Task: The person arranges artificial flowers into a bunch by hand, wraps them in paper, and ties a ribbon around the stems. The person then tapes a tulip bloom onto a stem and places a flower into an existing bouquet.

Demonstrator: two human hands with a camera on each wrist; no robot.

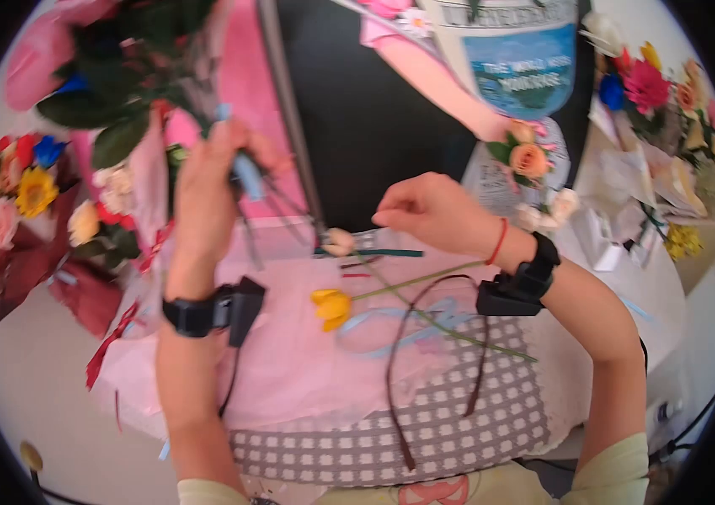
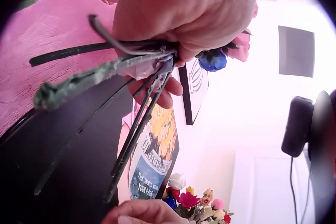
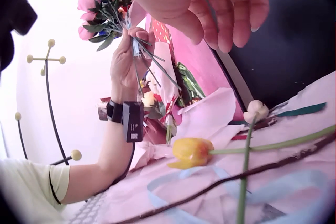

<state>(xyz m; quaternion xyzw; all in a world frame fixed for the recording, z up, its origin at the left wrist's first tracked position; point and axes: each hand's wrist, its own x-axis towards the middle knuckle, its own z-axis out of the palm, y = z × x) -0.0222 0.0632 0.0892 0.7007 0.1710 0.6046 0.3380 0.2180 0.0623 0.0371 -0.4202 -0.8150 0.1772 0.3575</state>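
Note:
My left hand (image 1: 210, 181) grips a bouquet (image 3: 107, 16) of artificial flowers by its stems, raised at the upper left in the head view. Blue and pink blooms top it, and light blue ribbon (image 1: 247, 175) wraps the stems beside my fingers. In the left wrist view the bare dark stem ends (image 2: 94, 77) fan out below the palm. My right hand (image 1: 437, 210) hovers over the table with loosely bent fingers and nothing in them. Beneath it lie a yellow tulip (image 1: 331, 310) and a pale flower bud (image 1: 340, 242), their green stems crossing.
Loose blue ribbon (image 1: 391, 337) and a dark brown cord (image 1: 391, 379) lie on pink wrapping paper (image 1: 282, 370) over a checked cloth (image 1: 357, 446). A black panel (image 1: 374, 126) stands behind. Wrapped bouquets flank the table, including one with a yellow sunflower (image 1: 37, 194).

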